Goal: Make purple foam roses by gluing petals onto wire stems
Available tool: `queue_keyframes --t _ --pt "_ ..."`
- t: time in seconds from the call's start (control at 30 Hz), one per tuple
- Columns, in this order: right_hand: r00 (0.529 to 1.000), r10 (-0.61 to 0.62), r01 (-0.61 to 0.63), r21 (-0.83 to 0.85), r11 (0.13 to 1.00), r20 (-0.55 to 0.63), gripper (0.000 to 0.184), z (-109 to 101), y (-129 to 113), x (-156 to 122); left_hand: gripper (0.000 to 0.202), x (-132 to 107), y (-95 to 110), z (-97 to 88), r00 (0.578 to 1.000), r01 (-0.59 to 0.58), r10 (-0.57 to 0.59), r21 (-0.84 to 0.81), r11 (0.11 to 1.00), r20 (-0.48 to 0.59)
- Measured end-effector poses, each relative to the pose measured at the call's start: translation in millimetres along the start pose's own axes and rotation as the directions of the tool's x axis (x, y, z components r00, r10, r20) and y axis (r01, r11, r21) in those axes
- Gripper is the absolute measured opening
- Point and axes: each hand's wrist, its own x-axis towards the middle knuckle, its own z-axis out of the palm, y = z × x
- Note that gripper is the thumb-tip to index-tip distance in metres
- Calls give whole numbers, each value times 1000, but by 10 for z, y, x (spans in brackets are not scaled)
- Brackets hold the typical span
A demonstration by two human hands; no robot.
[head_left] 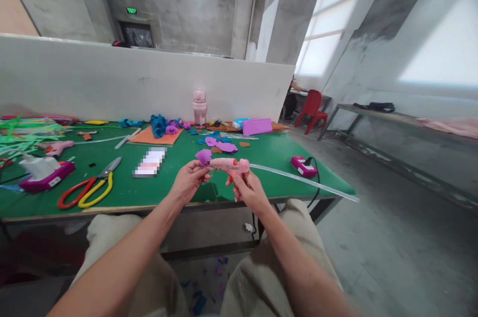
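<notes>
In my right hand (248, 187) is a pink hot glue gun (227, 164), its nozzle pointing left. A long clear glue stick (298, 176) trails out of the gun's back end toward the right. My left hand (189, 178) pinches a small purple crepe-paper petal (203, 157), which sits right at the nozzle tip; I cannot tell whether they touch. Just beyond my hands lie loose purple paper pieces (226, 147) and blue paper pieces (214, 136).
Red-and-yellow-handled scissors (97, 185) and a magenta power strip (48, 177) lie at left. Paper flowers (159, 126) rest on an orange sheet (149, 136). A pink bottle (200, 108) stands by the white partition (149, 75). Another magenta socket block (303, 166) sits near the right edge.
</notes>
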Motion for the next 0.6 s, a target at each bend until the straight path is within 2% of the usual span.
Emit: queue_keyframes --t 0.33,0.6 --pt "995 -100 102 -257 961 19 33 -36 -113 -30 29 -2 0 2 1000 0 0 -15 1000 9" --pt "995 -99 97 -272 957 7 32 -50 -122 -42 28 -17 7 12 1000 28 -28 2 1000 -2"
